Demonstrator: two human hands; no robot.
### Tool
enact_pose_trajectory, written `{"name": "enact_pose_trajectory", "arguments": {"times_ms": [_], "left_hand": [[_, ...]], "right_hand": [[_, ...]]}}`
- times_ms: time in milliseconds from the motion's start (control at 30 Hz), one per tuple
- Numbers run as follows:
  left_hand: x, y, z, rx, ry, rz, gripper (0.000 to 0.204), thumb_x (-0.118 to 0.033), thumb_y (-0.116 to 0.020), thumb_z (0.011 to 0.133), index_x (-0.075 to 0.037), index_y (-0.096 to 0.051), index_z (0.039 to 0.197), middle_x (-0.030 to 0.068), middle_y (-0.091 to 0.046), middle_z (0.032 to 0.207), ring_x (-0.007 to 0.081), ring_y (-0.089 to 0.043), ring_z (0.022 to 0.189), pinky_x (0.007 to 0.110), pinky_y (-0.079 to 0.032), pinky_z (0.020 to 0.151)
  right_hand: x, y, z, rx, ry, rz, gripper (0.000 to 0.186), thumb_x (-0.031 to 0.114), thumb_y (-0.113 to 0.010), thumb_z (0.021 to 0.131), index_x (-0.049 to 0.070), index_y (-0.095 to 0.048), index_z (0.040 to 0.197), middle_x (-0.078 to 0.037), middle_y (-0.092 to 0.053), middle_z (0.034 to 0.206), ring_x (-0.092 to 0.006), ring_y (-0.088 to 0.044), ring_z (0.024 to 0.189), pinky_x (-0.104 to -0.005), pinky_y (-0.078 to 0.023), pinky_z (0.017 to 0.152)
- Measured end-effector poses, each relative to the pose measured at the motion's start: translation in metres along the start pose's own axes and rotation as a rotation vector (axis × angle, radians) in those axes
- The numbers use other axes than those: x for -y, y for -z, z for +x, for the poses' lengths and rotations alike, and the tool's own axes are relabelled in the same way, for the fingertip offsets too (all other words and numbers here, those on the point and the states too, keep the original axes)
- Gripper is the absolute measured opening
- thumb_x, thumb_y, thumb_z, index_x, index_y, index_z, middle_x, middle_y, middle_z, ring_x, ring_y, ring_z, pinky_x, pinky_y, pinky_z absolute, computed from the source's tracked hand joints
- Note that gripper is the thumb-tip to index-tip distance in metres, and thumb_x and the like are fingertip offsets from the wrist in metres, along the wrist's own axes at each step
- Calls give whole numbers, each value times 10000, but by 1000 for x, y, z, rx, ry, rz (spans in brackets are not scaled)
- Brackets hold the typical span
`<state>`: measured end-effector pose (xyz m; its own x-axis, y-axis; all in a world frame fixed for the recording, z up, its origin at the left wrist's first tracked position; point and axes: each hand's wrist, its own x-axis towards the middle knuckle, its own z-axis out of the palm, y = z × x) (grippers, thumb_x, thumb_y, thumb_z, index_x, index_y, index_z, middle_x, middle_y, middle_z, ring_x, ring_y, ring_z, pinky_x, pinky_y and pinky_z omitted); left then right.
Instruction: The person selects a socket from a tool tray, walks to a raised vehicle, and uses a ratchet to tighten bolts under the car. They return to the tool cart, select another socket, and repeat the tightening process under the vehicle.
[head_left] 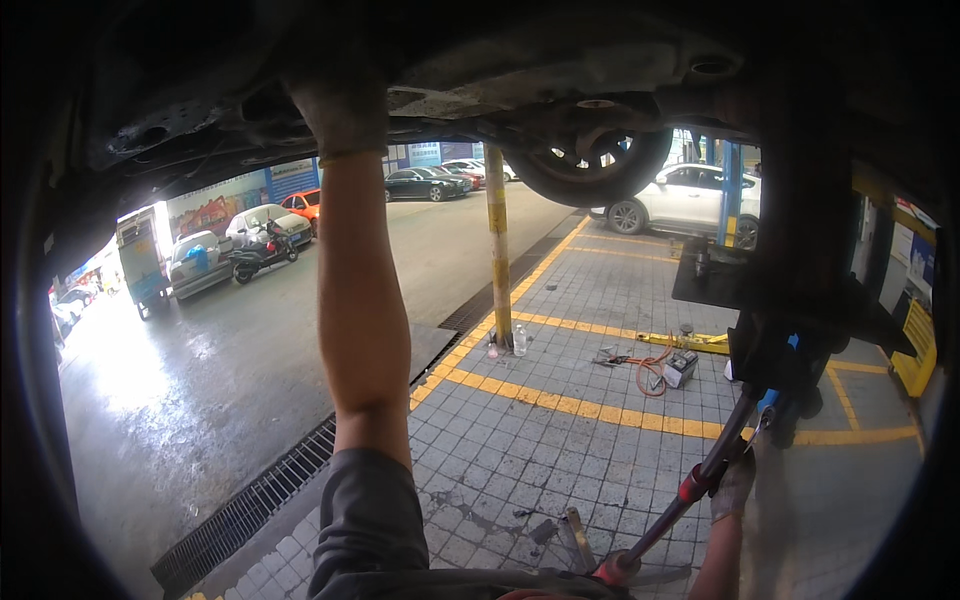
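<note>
My left arm reaches straight up, and my gloved left hand (342, 108) is against the dark underside of a raised car (560, 75). Its fingers are lost in shadow, so what they touch cannot be made out. Low on the right, my gloved right hand (735, 487) is closed beside a red and black pole (690, 490) that slants up to a dark bracket-like mass. A shiny metal tool, apparently a wrench (765, 420), sticks up from that hand. Part of the grip is hidden by the pole.
A wheel (590, 165) hangs overhead. Ahead stands a yellow post (498, 245) with a bottle (520, 340) at its foot. A grey box with an orange hose (655, 375) lies by a yellow lift arm (690, 342). A hammer-like tool (578, 538) and a drain grate (260, 510) are below.
</note>
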<state>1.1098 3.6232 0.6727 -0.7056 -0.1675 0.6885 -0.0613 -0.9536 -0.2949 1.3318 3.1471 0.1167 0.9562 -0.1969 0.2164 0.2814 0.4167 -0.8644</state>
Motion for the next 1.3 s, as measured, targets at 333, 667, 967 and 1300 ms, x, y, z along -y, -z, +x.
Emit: {"name": "enact_pose_trajectory", "arguments": {"times_ms": [333, 667, 967, 1300], "left_hand": [[23, 3, 4, 54, -100, 245, 572, -186, -733, 1042, 29, -541, 1536, 293, -610, 1516, 481, -539, 1412, 529, -381, 1220], [22, -2, 5, -14, -56, 229, 630, -232, -800, 1001, 27, -558, 1523, 286, -622, 1502, 468, -547, 1410, 530, -390, 1218], [32, -3, -6, -2, 33, 81, 548, -111, -782, 1009, 45, -572, 1490, 256, -639, 1478, 436, -590, 1365, 483, -440, 1202], [20, -1, 2, -73, -24, -89, 392, -101, -771, 1031, 37, -664, 1383, 240, -749, 1270, 386, -702, 1183, 474, -532, 1090]], "right_hand": [[0, -3, -5, -84, 1, -1, 291, 389, -745, 1076, 105, -677, 1078, -6, -700, 837, -113, -537, 425, -302, -355, 355], [13, -11, -13, -76, -7, -27, 290, 383, -704, 1097, 104, -648, 1043, -25, -717, 829, -125, -556, 422, -307, -364, 344], [12, -7, -14, -77, -55, 12, 271, 388, -738, 1083, 130, -665, 1041, 2, -705, 844, -116, -591, 496, -294, -410, 398], [-1, 14, -11, -94, 24, 0, 286, 377, -727, 1091, 105, -706, 1176, 25, -652, 894, -100, -596, 678, -275, -516, 590]]}}
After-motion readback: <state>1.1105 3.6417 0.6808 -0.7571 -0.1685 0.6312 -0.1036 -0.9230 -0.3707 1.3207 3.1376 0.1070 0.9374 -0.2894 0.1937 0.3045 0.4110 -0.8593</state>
